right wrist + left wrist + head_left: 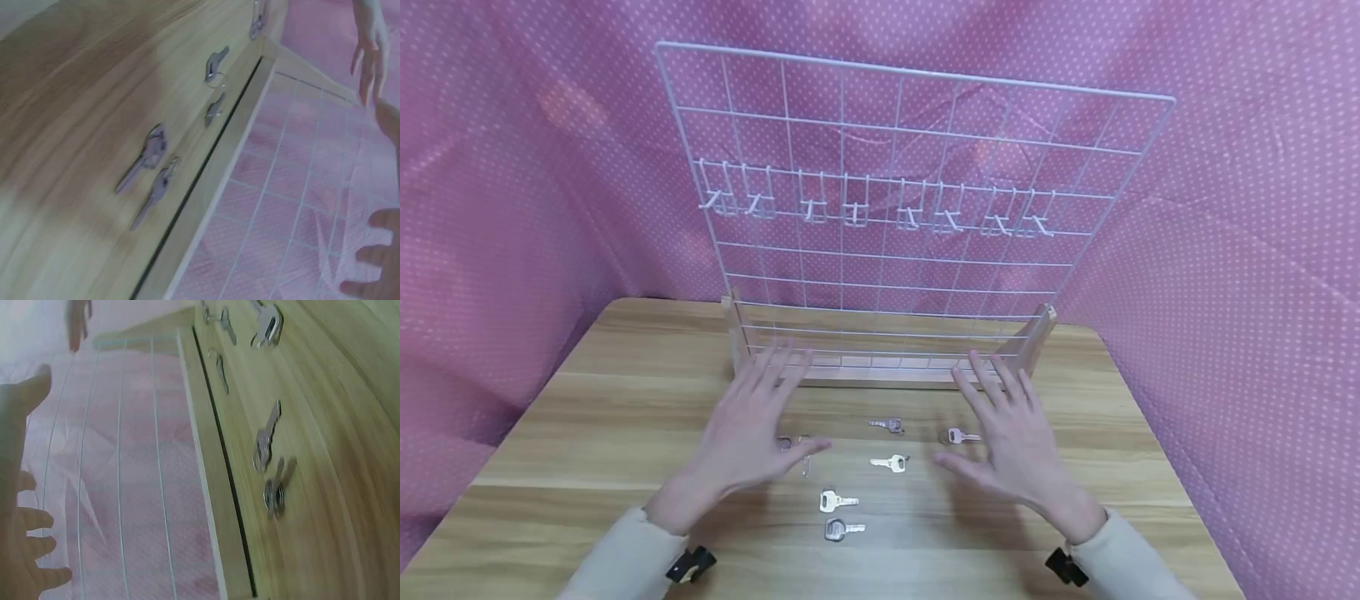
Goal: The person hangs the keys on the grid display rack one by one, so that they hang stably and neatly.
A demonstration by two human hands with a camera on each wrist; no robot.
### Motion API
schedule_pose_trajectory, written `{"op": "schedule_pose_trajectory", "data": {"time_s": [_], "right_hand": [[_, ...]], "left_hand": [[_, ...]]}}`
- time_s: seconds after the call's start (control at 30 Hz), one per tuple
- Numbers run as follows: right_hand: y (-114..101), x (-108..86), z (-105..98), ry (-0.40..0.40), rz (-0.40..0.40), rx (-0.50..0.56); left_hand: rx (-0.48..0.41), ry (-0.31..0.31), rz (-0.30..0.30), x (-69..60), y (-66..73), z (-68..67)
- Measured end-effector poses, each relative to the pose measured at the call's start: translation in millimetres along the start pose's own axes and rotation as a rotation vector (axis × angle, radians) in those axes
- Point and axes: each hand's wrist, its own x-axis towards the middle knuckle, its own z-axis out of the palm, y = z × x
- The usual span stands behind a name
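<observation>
Where keys lie: on the tabletop, near side of the rack.
Left hand: grip spread.
Right hand: grip spread.
Key step: seems before any picking up.
Key lifting: would call for a small pinch.

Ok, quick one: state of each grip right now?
Left grip: open, holding nothing.
Right grip: also open, holding nothing.

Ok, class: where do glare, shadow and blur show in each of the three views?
Head: pale sheen on the tabletop at lower middle, shadow beside the right hand, fingertips of the left hand smeared; left wrist: whitish haze at upper left, keys soft-edged; right wrist: dimmer light, darkened tabletop at upper left, keys slightly blurred.
</observation>
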Motion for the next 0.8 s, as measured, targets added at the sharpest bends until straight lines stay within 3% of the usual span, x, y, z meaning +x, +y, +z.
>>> {"op": "schedule_pose_trajectory", "data": {"time_s": [0.13, 0.27, 0.47, 0.63, 0.8], "right_hand": [[9.1, -4.3, -1.6, 0.016, -0.008, 0.127], [18.4, -9.7, 2.3, 0.02, 0.005, 0.231], [27.9, -17.1, 11.9, -0.004, -0.029, 0.345], [32.4, -26.7, 20.0, -0.096, -0.008, 0.388], [36.0, -35.9, 30.2, -0.186, 0.005, 0.355]], "left_hand": [[-0.201, 0.114, -0.098, -5.1, -17.7, -7.6], [-0.423, 0.268, -0.209, -7.6, -37.1, -12.5], [-0.612, 0.417, -0.381, -4.9, -63.7, -17.1], [-0.737, 0.511, -0.407, 2.2, -81.4, -11.8], [-0.808, 0.56, -0.435, 9.5, -94.9, -3.1]]}}
